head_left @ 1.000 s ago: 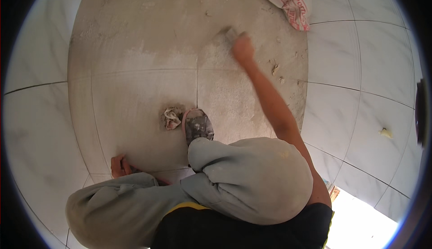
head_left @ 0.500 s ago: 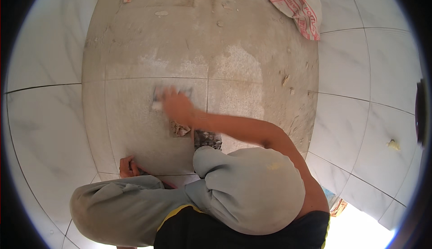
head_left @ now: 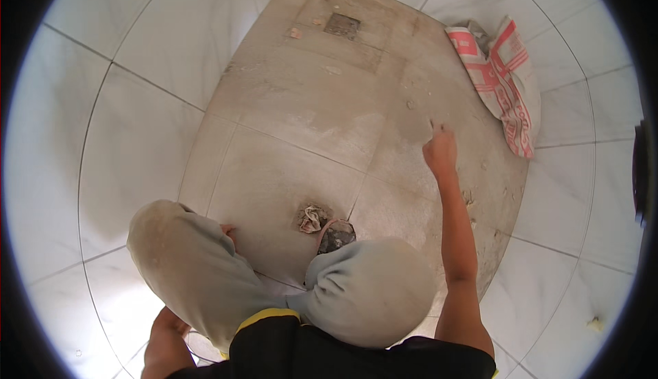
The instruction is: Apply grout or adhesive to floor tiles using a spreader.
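My right hand (head_left: 440,149) is closed on a flat grey tool, mostly hidden, over the dusty beige floor (head_left: 274,98). My left hand (head_left: 177,321) is low at the left beside my bent leg (head_left: 178,262), its fingers mostly hidden. A crumpled scrap of paper (head_left: 310,218) lies in a small square opening just beside my dirty sandal (head_left: 337,235). Some toes of my other foot (head_left: 228,233) show past the left leg.
A red-and-white paper sack (head_left: 500,84) lies along the right tiled edge. A dark square recess (head_left: 341,27) is at the far end. Pale marbled tiles (head_left: 137,153) border both sides, and a yellowish scrap (head_left: 594,323) sits at the lower right.
My right hand swept left over the paper scrap, then moved forward and right toward the sack. My left arm has come into view. My head view has turned, showing more of the far end.
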### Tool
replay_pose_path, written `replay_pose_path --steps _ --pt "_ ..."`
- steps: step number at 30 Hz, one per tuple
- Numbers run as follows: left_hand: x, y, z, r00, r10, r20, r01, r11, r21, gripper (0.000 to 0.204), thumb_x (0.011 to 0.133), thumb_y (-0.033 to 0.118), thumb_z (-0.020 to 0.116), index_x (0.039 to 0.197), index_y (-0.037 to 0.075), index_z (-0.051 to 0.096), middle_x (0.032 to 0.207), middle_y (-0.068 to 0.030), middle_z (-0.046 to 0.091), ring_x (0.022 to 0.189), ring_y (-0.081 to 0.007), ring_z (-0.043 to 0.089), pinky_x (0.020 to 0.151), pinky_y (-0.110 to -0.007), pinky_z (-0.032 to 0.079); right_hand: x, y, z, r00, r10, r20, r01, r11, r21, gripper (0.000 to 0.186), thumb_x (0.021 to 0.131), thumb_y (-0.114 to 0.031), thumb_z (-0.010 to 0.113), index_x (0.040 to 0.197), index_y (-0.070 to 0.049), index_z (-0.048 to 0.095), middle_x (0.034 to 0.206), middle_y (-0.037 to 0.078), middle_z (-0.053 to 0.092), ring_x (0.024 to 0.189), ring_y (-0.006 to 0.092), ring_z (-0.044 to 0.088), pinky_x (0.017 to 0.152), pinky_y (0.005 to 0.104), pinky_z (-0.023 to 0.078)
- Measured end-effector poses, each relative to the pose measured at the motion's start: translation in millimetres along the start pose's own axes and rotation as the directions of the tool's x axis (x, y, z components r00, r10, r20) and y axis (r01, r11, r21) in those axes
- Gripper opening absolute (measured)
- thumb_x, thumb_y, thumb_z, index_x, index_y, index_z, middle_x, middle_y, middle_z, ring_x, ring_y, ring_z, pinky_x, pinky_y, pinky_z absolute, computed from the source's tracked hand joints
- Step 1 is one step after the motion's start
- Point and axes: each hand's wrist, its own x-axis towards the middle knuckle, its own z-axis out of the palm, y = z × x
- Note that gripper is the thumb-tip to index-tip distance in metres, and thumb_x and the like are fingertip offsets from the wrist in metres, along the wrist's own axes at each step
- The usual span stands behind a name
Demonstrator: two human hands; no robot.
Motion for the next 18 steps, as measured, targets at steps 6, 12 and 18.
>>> replay_pose_path --steps 6,12,18 --pt "40 85 19 0.891 0.439 -0.117 -0.427 0.897 0.114 0.014 0.078 0.005 0.055 0.091 0.006 0.062 0.081 -0.0137 0.058 0.072 -0.0291 0.059 0.063 -0.039 0.047 34 -58 3 0.904 -0.336 0.264 0.261 0.923 0.283 0.028 0.078 -0.019 0.055 0.091 0.004 0.062 0.075 0.027 0.059 0.078 0.0382 0.061 0.068 0.0457 0.046" --pt "57 56 44 0.974 0.223 -0.043 -0.220 0.973 0.066 0.012 0.075 0.005 0.058 0.085 0.008 0.063 0.081 -0.0135 0.059 0.075 -0.0297 0.058 0.068 -0.039 0.046 98 -250 -17 0.795 -0.427 0.432 0.104 0.796 0.596 0.034 0.074 -0.026 0.060 0.070 0.007 0.061 0.060 0.017 0.058 0.059 0.0267 0.061 0.056 0.0402 0.048" --pt "53 63 51 0.984 0.157 -0.082 -0.157 0.988 0.004 0.015 0.071 0.004 0.060 0.085 0.009 0.064 0.078 -0.0099 0.058 0.071 -0.0284 0.057 0.066 -0.039 0.046 103 -412 105 0.947 -0.216 0.240 -0.030 0.681 0.731 0.031 0.075 -0.023 0.062 0.064 0.006 0.059 0.054 0.012 0.057 0.047 0.0193 0.060 0.039 0.0341 0.047"
